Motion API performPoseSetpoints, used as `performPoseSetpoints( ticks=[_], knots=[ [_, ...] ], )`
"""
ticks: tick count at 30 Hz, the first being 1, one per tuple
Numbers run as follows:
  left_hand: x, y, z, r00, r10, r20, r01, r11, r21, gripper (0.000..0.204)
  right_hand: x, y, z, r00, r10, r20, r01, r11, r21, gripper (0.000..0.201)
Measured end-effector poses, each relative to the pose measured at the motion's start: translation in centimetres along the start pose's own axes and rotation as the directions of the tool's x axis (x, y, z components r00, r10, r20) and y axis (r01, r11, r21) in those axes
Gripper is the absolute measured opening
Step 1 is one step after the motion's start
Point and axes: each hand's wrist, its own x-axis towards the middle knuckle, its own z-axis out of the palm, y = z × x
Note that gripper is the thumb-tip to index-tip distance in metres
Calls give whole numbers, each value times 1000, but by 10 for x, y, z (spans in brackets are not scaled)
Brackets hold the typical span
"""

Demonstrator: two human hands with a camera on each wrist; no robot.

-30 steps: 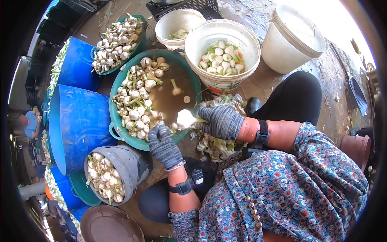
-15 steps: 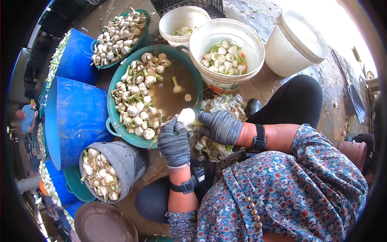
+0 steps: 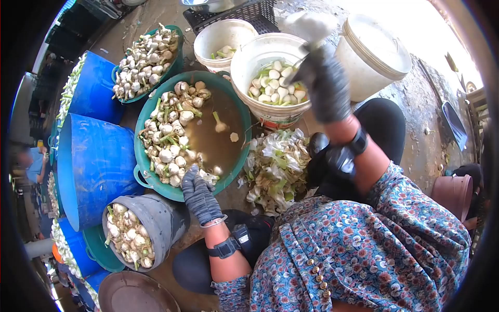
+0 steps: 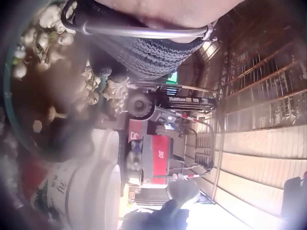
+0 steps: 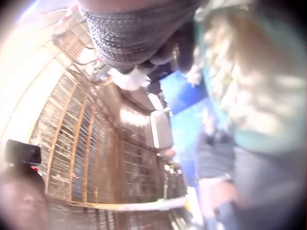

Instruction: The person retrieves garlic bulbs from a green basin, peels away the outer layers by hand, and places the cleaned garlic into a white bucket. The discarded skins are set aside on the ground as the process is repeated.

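Note:
My right hand (image 3: 327,86), in a grey knit glove and blurred, is raised beside the white bucket (image 3: 241,57) of peeled garlic in water. It grips a white garlic bulb (image 3: 312,26), which also shows above the glove in the left wrist view (image 4: 183,190). My left hand (image 3: 199,196), gloved alike, is at the near rim of the green tub (image 3: 247,132). Its fingertips reach the unpeeled garlic bulbs (image 3: 166,155) there; I cannot tell whether they hold one. Brown water fills the tub's other side, where one bulb (image 3: 220,125) floats.
A pile of peelings (image 3: 278,169) lies before my lap. A smaller white bucket (image 3: 223,36) and a lidded one (image 3: 371,60) stand at the back. Blue tubs (image 3: 99,166), a grey bucket of garlic (image 3: 161,216) and another green tub (image 3: 174,62) stand at the left.
Both hands were together at the white bulb. My right hand has since swung up and away with it, past the white bucket; my left hand has moved back to the tub's rim.

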Motion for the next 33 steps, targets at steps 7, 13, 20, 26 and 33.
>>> performPoseSetpoints(
  ticks=[7, 13, 20, 26, 33],
  knots=[
    [-17, -12, 11, 954, -40, 298, 13, 996, 93, 26, 68, 12, -8, 989, 80, -127, -57, 983, 173, 35],
    [-31, -1, 21, 835, -239, 496, 67, 938, 340, 36, -10, 166, 118, 590, 569, 572, 107, 648, -754, 47],
    [-17, 3, 5, 848, -267, 458, 138, 945, 295, 37, -47, 296, 140, 344, 843, 414, 453, 237, -859, 59],
    [4, -21, 3, 989, -103, 109, 96, 993, 68, 45, -59, 236, 126, 217, 775, 593, -67, 618, -783, 59],
    [11, -34, 23, 892, -335, 302, 432, 830, -354, 41, -79, 122, 95, 196, 579, 791, -515, 748, -419, 60]
  ],
)
